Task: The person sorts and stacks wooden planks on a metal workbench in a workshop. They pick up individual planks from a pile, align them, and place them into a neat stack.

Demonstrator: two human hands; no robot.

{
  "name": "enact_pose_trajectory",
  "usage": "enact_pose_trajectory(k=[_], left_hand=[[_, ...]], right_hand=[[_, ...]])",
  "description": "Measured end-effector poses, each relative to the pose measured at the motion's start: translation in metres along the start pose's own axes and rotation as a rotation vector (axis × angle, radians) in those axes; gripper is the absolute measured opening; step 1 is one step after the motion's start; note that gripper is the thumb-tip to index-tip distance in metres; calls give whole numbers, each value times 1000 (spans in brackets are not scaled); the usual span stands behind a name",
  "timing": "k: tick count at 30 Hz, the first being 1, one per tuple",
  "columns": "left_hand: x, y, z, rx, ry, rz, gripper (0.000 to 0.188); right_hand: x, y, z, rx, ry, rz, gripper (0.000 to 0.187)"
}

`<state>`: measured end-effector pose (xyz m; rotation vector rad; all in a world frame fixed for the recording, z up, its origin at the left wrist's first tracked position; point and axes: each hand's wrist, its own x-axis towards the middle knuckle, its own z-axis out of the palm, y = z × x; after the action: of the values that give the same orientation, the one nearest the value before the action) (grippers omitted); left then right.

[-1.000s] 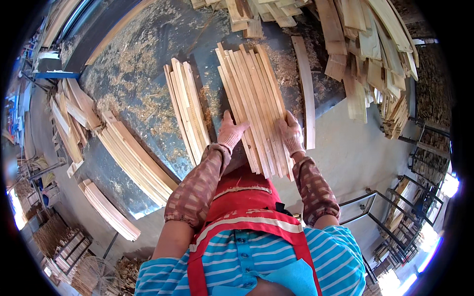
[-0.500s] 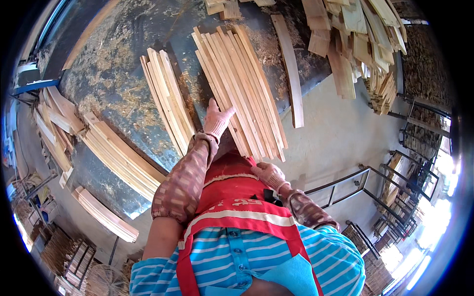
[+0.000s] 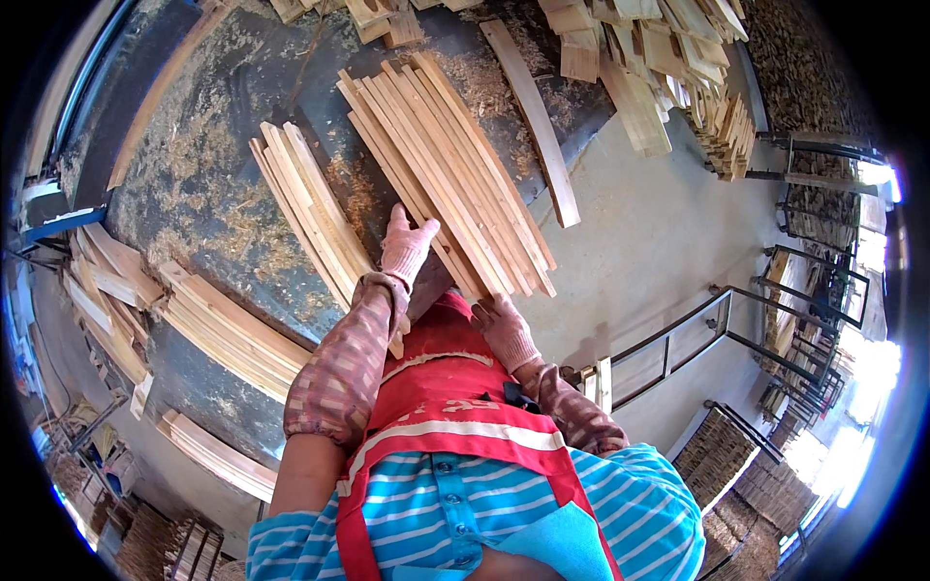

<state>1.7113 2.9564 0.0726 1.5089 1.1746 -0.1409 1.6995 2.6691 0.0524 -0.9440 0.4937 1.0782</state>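
A bundle of long pale wooden strips lies side by side on the dark table, its near ends toward my red apron. My left hand, in a light knitted glove, is at the bundle's left edge with thumb and fingers apart; the thumb seems to touch the outermost strip. At the near ends of the strips is my right hand, also gloved. Its fingers reach up to the strip ends without wrapping round them. Left of my left hand lies a smaller group of wooden strips.
Sawdust covers much of the dark table. A single board lies right of the bundle, across the table's edge. Stacked boards rise at the far right. More strips lie at left. A metal frame stands at right.
My right hand has moved up and left from beside the apron to the near ends of the strips. My left hand stays at the bundle's left edge. The whole view has shifted a little.
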Motion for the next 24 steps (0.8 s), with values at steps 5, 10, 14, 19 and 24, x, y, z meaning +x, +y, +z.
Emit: enact_pose_trajectory(k=[5, 10, 14, 19, 24], left_hand=[[-31, 16, 6, -161, 187, 92, 90], [-51, 47, 36, -150, 289, 2, 113], [-42, 34, 71, -526, 127, -16, 93], [-79, 78, 43, -904, -21, -255, 51], [-121, 81, -25, -1192, -383, 132, 54]], right_hand=[[-35, -17, 20, -229, -62, -80, 51], [-65, -34, 59, -343, 248, -132, 66], [-81, -48, 57, -566, 83, -197, 69], [-70, -71, 10, -402, 432, -220, 69], [-22, -139, 38, -579, 541, -489, 29]])
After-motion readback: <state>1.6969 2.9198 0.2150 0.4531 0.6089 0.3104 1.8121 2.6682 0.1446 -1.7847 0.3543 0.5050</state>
